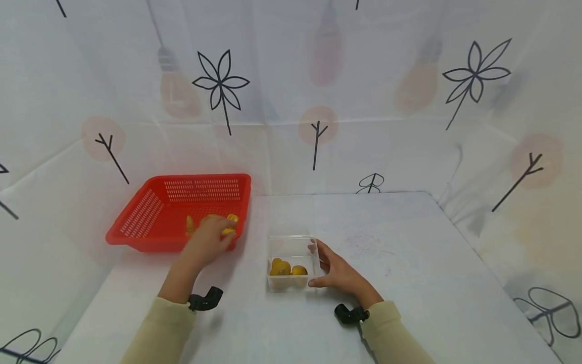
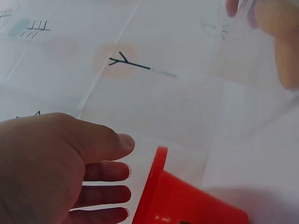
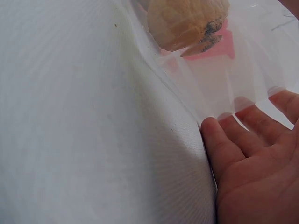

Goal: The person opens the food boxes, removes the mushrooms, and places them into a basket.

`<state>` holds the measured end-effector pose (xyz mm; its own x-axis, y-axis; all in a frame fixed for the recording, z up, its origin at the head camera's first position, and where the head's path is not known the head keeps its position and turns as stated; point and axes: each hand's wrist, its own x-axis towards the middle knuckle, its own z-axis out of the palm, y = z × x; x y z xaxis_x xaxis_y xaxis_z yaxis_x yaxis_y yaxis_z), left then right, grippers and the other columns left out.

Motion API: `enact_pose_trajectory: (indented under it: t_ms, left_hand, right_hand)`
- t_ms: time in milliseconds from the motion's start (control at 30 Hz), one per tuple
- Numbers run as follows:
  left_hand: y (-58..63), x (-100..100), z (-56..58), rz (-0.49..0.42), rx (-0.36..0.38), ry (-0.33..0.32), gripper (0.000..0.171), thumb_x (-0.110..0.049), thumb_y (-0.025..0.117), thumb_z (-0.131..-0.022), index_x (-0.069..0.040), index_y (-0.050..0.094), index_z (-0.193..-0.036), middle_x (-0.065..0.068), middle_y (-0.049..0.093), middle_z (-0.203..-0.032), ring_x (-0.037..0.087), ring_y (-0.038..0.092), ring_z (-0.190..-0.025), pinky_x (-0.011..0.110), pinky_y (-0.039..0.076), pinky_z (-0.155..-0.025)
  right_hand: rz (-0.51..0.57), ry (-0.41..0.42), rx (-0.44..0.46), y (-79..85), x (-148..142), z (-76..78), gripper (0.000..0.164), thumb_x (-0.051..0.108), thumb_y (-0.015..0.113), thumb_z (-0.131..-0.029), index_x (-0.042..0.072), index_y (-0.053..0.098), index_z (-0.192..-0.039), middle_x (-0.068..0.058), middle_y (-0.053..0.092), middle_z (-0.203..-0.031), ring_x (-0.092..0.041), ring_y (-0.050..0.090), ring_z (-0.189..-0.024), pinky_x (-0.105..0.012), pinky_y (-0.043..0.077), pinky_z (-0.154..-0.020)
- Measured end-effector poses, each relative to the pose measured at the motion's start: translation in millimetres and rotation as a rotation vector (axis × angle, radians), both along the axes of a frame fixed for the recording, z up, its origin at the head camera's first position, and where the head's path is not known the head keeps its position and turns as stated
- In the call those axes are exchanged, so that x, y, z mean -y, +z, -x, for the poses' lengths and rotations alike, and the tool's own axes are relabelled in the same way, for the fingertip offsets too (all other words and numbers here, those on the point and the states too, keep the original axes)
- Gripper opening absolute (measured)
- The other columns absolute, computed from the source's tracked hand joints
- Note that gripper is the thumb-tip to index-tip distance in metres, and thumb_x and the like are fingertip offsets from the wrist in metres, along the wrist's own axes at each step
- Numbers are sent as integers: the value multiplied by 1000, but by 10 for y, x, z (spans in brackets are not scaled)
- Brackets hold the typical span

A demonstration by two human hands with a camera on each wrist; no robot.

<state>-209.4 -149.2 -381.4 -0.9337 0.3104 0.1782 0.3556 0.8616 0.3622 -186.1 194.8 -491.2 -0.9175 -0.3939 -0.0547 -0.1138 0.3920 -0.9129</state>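
Note:
My left hand (image 1: 210, 240) reaches over the near right rim of a red perforated basket (image 1: 154, 247), with its fingers among small yellow pieces (image 1: 190, 225). In the left wrist view the thumb and fingers are extended beside the basket rim (image 2: 159, 163), and nothing shows between them. My right hand (image 1: 338, 273) holds the right end of a clear plastic box (image 1: 291, 237), thumb at the near corner and fingers along the side. Inside the box lie several round yellow fruit-like pieces (image 1: 280, 268). The right wrist view shows one, yellowish-tan (image 3: 182, 23) with a dark tip, behind the clear wall.
Both the box and the basket stand on a white-covered table (image 1: 386, 237), the basket at the back left near a printed white cloth backdrop (image 1: 282, 151). A dark wrist camera (image 1: 205, 299) sits on the left wrist and another dark camera (image 1: 350, 314) on the right.

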Motion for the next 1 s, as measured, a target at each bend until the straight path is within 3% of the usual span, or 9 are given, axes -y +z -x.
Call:
enact_pose_trajectory:
  t_ms: [267, 467, 667, 1000]
  left_hand:
    - [-16, -197, -44, 10, 16, -21, 37, -27, 66, -91, -15, 63, -127, 9, 63, -126, 30, 56, -119, 53, 49, -99]
    - [-33, -349, -86, -10, 55, -39, 38, -30, 69, -88, -20, 63, -125, 5, 64, -125, 25, 58, -115, 48, 53, -95]
    - [-25, -487, -132, 10, 37, -73, 37, -30, 70, -88, -20, 65, -123, 5, 64, -123, 23, 58, -116, 46, 52, -97]
    - [-51, -660, -208, 10, 42, -130, 34, -31, 70, -88, -22, 66, -121, 0, 65, -117, 18, 61, -110, 39, 55, -94]
  right_hand:
    - [4, 9, -9, -3, 4, 4, 119, 32, 90, -65, 20, 14, -156, -6, 27, -159, -28, 27, -147, -42, 30, -115]
    - [8, 5, -11, -7, 6, 5, 119, 32, 90, -64, 20, 15, -156, -6, 28, -159, -28, 28, -147, -43, 30, -115]
    - [2, -1, 0, -6, 7, 6, 118, 33, 91, -64, 24, 16, -155, -4, 29, -159, -26, 27, -147, -42, 29, -116]
    - [15, 9, -9, -5, 6, 3, 120, 32, 90, -64, 21, 15, -156, -6, 28, -159, -28, 27, -147, -43, 29, -116]
